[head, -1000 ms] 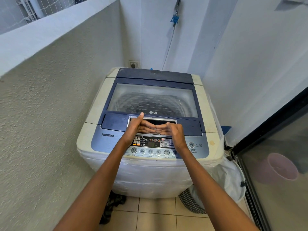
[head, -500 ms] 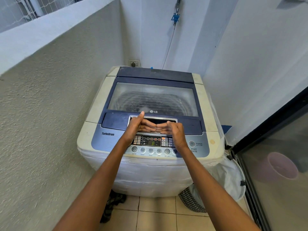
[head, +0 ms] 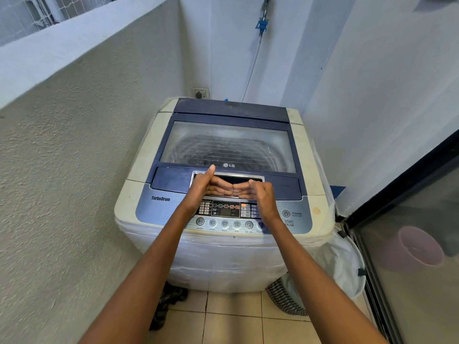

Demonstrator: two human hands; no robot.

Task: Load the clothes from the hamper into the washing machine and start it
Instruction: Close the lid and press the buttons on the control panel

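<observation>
A top-loading washing machine (head: 139, 209) stands in the corner with its blue-framed glass lid (head: 228, 145) down. Through the glass only the drum shows dimly. My left hand (head: 201, 192) and my right hand (head: 260, 194) hover side by side over the lid handle, just above the control panel (head: 223, 212). The fingers point inward and the fingertips of the two hands meet, thumbs raised. Neither hand holds anything. The hamper (head: 288, 296), woven with a white liner, sits on the floor at the machine's right front corner, its inside hidden.
A rough wall runs close along the left. A dark cloth (head: 166, 301) lies on the tiled floor by the machine's left foot. A glass sliding door (head: 409, 244) closes off the right. A blue tap (head: 262, 23) and a wall socket (head: 200, 93) sit behind the machine.
</observation>
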